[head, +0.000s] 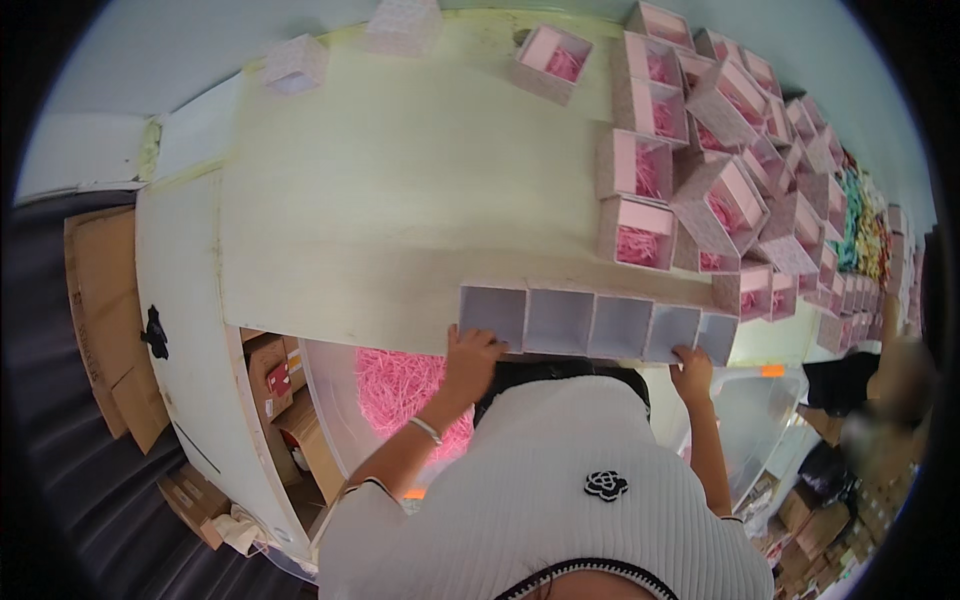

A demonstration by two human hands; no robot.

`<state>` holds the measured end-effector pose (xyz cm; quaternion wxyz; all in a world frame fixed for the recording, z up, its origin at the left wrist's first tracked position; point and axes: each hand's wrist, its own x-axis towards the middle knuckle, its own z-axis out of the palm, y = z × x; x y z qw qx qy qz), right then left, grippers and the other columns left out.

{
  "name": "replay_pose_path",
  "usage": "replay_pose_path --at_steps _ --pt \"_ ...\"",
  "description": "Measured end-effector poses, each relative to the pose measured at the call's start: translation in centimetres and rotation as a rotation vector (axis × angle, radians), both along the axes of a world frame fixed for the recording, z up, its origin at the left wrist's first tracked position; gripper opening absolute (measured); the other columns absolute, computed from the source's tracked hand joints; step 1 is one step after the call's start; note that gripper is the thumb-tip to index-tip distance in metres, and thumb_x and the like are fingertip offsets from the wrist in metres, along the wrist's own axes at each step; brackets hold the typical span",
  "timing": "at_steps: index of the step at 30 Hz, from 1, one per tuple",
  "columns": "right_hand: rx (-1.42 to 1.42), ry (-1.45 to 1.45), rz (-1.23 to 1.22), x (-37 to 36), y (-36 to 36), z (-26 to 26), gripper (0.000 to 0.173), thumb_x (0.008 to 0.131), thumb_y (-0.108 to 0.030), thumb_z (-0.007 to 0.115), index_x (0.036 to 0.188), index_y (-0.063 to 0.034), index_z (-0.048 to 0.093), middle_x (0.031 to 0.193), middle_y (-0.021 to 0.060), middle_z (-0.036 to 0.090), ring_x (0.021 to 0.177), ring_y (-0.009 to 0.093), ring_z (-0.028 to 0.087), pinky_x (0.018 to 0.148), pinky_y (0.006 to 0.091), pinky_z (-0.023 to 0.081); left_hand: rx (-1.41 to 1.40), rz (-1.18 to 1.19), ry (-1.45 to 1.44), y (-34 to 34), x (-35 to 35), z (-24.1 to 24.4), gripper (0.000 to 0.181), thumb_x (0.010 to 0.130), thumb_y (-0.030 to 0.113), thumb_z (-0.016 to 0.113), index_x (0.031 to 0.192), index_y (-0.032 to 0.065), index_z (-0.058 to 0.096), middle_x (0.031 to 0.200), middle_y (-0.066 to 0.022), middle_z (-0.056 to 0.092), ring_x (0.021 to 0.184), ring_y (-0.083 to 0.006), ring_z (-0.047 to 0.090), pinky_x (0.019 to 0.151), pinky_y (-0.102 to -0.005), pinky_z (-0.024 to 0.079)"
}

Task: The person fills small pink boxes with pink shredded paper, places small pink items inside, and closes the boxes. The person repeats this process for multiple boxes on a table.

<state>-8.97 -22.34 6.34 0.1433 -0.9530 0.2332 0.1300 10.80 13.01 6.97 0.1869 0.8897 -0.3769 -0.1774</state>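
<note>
Several open pink cardboard boxes [559, 321] with pale grey, bare interiors stand side by side in a row along the near edge of the table [360, 187]. My left hand [474, 360] rests on the near rim of the leftmost box, its fingers over the corner. At the row's right part, my right hand [691, 369] touches the near rims with its fingertips. Below my left forearm lies a heap of pink shredded paper [397, 390] in a clear plastic bin [330, 375].
Many pink boxes with shredded paper [637, 165] crowd the table's right side, some tilted or stacked. Another filled box [553, 64] and two more boxes [296, 64] stand at the far edge. Cardboard cartons [277, 375] sit under the table; a co-worker [892, 367] is at the far right.
</note>
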Motion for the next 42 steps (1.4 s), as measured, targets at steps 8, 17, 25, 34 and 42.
replay_pose_path --at_steps 8,17,25,34,42 --pt "0.016 0.083 -0.006 0.7 1.2 0.8 0.027 0.060 -0.007 0.064 0.086 -0.0090 0.061 0.078 0.0150 0.057 0.075 0.034 0.053 0.068 0.0415 0.043 0.009 -0.037 0.098 -1.4 9.4 6.0 0.032 0.072 0.033 0.062 0.097 0.0133 0.060 0.105 -0.0049 0.055 0.105 -0.0202 0.047 0.098 -0.0587 0.010" --pt "0.040 0.024 0.028 -0.2 1.6 -0.5 0.025 0.058 -0.007 0.062 0.083 -0.0100 0.061 0.071 0.0172 0.053 0.069 0.035 0.052 0.063 0.0433 0.043 -0.334 0.622 -0.263 -8.6 41.6 0.6 0.079 0.066 0.042 0.066 0.127 0.0057 0.030 0.130 -0.0151 0.032 0.118 -0.0341 0.031 0.094 -0.0421 0.031" --pt "0.002 0.106 -0.059 0.5 2.9 0.1 0.026 0.059 -0.009 0.061 0.084 -0.0108 0.061 0.075 0.0161 0.054 0.071 0.035 0.052 0.064 0.0425 0.043 -0.235 0.726 0.241 -6.7 54.8 -5.4 0.079 0.064 0.039 0.068 0.127 0.0099 0.031 0.128 -0.0122 0.035 0.119 -0.0323 0.029 0.093 -0.0414 0.034" --pt "0.030 0.147 -0.094 1.1 3.1 0.8 0.026 0.059 -0.006 0.061 0.084 -0.0075 0.061 0.077 0.0177 0.056 0.075 0.035 0.053 0.068 0.0420 0.043 -0.034 0.371 -0.390 -8.6 43.6 3.3 0.086 0.062 0.045 0.069 0.131 0.0195 0.027 0.137 -0.0183 0.014 0.124 -0.0358 0.021 0.095 -0.0521 0.026" --pt "0.048 0.025 -0.028 1.2 2.6 0.5 0.022 0.059 -0.006 0.059 0.081 -0.0098 0.061 0.072 0.0152 0.057 0.070 0.033 0.054 0.064 0.0412 0.044 0.130 0.725 -0.212 -16.1 44.5 1.1 0.094 0.056 0.052 0.067 0.132 0.0196 0.024 0.136 -0.0196 0.014 0.119 -0.0390 0.026 0.090 -0.0530 0.030"
